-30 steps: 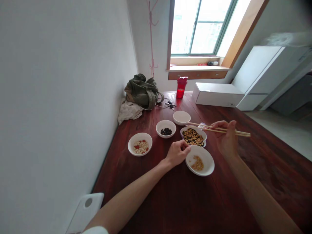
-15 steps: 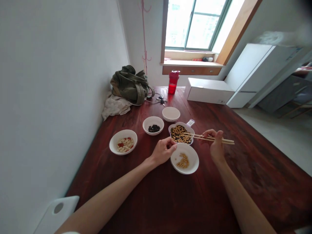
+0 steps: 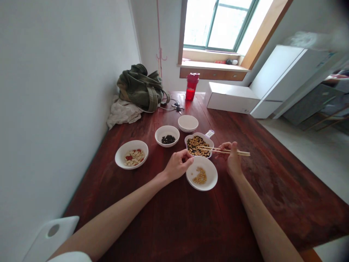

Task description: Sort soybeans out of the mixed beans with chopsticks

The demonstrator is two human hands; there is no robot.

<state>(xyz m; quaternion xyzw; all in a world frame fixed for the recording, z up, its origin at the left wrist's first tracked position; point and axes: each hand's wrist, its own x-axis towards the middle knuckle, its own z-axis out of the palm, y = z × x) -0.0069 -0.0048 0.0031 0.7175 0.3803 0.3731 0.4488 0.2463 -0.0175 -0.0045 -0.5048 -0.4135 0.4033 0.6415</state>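
Note:
My right hand (image 3: 231, 156) is closed round a pair of wooden chopsticks (image 3: 240, 153). Their tips reach into a small purple-rimmed dish (image 3: 209, 135) with a short handle, filled with mixed yellow and black beans (image 3: 197, 145). Just in front of it stands a white bowl (image 3: 211, 181) with some yellow beans (image 3: 201, 176) inside. The fingers of my left hand (image 3: 178, 165) pinch this bowl's left rim. Whether a bean is between the chopstick tips is too small to tell.
Farther left are a white bowl (image 3: 160, 142) of black beans and a bowl (image 3: 120, 162) of pale and red pieces. An empty white bowl (image 3: 188, 123) sits behind. Beyond lie keys (image 3: 177, 107), a green bag (image 3: 139, 89), a red bottle (image 3: 192, 87) and a white box (image 3: 231, 97).
The view has shifted slightly, so everything sits a little higher and farther left. The chopstick tips have moved slightly within the bean dish. My left hand stays at the bowl's rim.

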